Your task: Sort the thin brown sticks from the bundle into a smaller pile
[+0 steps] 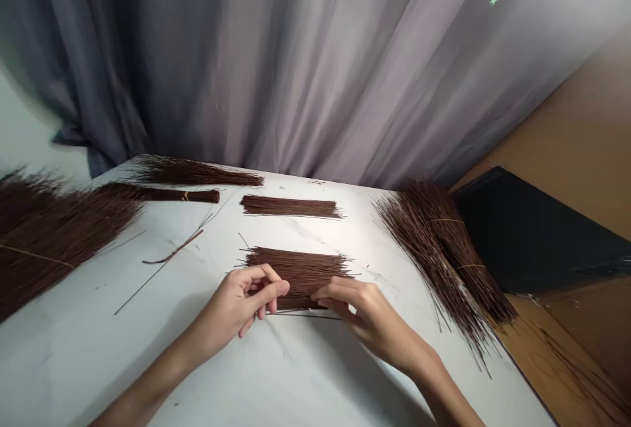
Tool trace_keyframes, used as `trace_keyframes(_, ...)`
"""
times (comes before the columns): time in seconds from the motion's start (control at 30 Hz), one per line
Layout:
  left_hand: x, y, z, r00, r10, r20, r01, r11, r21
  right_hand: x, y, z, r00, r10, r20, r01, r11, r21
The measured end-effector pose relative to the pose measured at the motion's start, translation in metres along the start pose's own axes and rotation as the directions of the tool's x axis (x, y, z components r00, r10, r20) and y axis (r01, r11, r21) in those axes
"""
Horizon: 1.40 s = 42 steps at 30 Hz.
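A flat layer of thin brown twigs (305, 269) lies side by side on the white marbled table (236, 374), just beyond both hands. My left hand (254, 295) hovers over its near left corner, thumb and index finger pinched together; anything between them is too small to make out. At the near right edge, the fingertips of my right hand (352, 305) are closed and touch the twigs; what they grip is hidden. One loose twig (305, 314) lies along the near side of the layer, passing beneath my right hand.
Behind the layer lies a smaller twig bundle (293, 206). Large brushy bundles (44, 236) fill the left, and tied ones (444, 243) the right edge. Loose strands (172, 253) lie left of centre. A grey curtain (276, 59) hangs behind; a black panel (532, 236) stands right.
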State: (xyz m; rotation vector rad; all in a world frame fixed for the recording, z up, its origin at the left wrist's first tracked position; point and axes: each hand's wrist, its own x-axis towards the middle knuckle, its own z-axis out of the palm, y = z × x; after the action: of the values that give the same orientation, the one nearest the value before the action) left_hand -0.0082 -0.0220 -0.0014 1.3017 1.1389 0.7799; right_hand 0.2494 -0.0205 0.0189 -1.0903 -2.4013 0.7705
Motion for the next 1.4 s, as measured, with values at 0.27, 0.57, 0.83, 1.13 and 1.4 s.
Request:
trace_keyframes(0.27, 0.005, -0.007, -0.004, 0.995, -0.060, 0.078, 0.055, 0.996, 0.069, 0.000, 0.004, -0.008, 0.984, -0.025, -0.178, -0.018, 0.972, -0.235)
trace_keyframes(0.57, 0.007, -0.012, -0.001, 0.991, -0.060, 0.121, 0.043, 0.990, 0.134, 0.002, 0.011, -0.002, 0.974, -0.173, -0.146, 0.106, 0.919, -0.380)
trace_keyframes(0.83, 0.012, -0.020, -0.007, 0.990, -0.071, 0.121, 0.062, 0.995, 0.079, 0.003, 0.004, 0.004, 0.924, -0.305, -0.230, 0.151, 0.845, -0.513)
trace_keyframes(1.13, 0.010, -0.032, 0.008, 0.975, -0.070, 0.211, 0.037, 0.987, 0.157, 0.028, -0.020, 0.037, 0.888, -0.414, -0.200, 0.123, 0.633, -0.764)
trace_keyframes(1.4, 0.003, -0.012, 0.007, 0.991, -0.048, 0.121, 0.015, 0.966, 0.260, 0.016, 0.006, 0.027, 0.923, -0.330, -0.200, 0.116, 0.732, -0.671)
